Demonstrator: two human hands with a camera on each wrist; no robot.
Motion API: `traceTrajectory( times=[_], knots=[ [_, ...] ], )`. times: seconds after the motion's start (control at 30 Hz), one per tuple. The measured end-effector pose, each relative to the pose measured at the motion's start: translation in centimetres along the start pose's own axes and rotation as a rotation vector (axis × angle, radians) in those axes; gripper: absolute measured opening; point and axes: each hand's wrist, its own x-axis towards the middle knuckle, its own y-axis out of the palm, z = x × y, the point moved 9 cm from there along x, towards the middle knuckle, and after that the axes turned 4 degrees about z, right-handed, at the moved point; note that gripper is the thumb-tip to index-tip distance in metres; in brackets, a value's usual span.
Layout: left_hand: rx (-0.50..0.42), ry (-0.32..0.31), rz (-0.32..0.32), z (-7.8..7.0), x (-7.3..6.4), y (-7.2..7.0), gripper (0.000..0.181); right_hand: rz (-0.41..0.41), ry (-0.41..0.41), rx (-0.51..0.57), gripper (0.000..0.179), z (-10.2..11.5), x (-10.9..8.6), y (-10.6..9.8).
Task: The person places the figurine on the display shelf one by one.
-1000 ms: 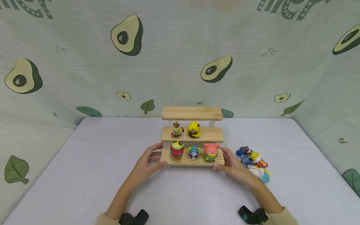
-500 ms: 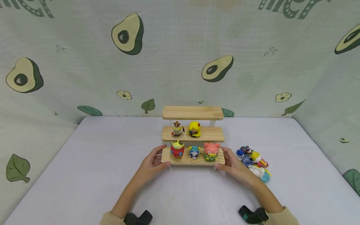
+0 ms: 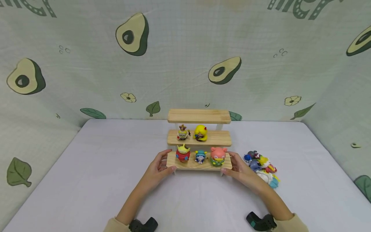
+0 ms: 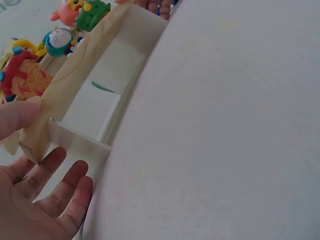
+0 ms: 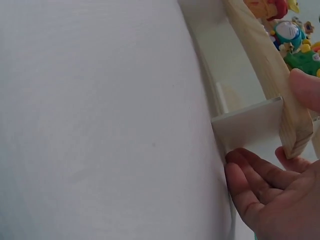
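Note:
A three-tier wooden display shelf [image 3: 199,115] on white supports stands mid-table in the head view. My left hand [image 3: 155,167] grips the left end of its lowest board, thumb on top, with the other fingers around the end and below. At the right end my right hand [image 3: 239,170] holds the same board, thumb at the front edge and fingers curled by the white support [image 5: 250,122]. On that board stand a red-and-green alien figurine [image 3: 182,154], a small blue-hatted figurine [image 3: 200,157] and a pink eared figurine [image 3: 218,156]. The middle board carries a crowned figurine [image 3: 182,132] and a yellow-haired figurine [image 3: 200,133].
A heap of several figurines [image 3: 262,167] lies on the white table [image 3: 87,180] just right of my right hand. Behind the shelf hangs a pale cloth [image 3: 179,64] printed with avocados. A black wrist device [image 3: 261,221] sits at each cuff.
My left hand has shifted right and closed in on the left end of the lowest board. The right hand stays in place, and the shelf and figurines look unmoved.

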Motion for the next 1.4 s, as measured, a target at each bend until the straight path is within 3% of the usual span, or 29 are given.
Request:
traceTrajectory(
  times=[0.43, 0.63, 0.93, 1.17, 1.3, 1.4],
  knots=[
    [-0.029, -0.006, 0.01, -0.1, 0.0, 0.1, 0.065, -0.024, -0.014, -0.09, 0.074, 1.3, -1.0, -1.3],
    [-0.036, -0.009, 0.01, 0.0, 0.0, 0.1, 0.065, -0.067, -0.117, -0.107, 0.059, 3.0, -2.2, -3.2],
    [-0.044, 0.001, 0.028, -0.1, 0.0, 0.1, 0.065, -0.168, -0.116, -0.218, 0.05, 3.3, -3.6, -7.0],
    [-0.036, -0.004, 0.03, -0.1, 0.0, 0.1, 0.066, -0.222, -0.097, -0.353, 0.05, 1.0, -3.4, -9.7],
    [-0.028, -0.005, 0.032, -0.1, 0.0, 0.1, 0.066, -0.277, -0.072, -0.383, 0.05, -1.1, -3.2, -11.6],
    [-0.028, -0.001, 0.035, -0.1, 0.0, 0.1, 0.066, -0.278, -0.071, -0.4, 0.048, -1.2, -3.5, -12.2]
  ],
)
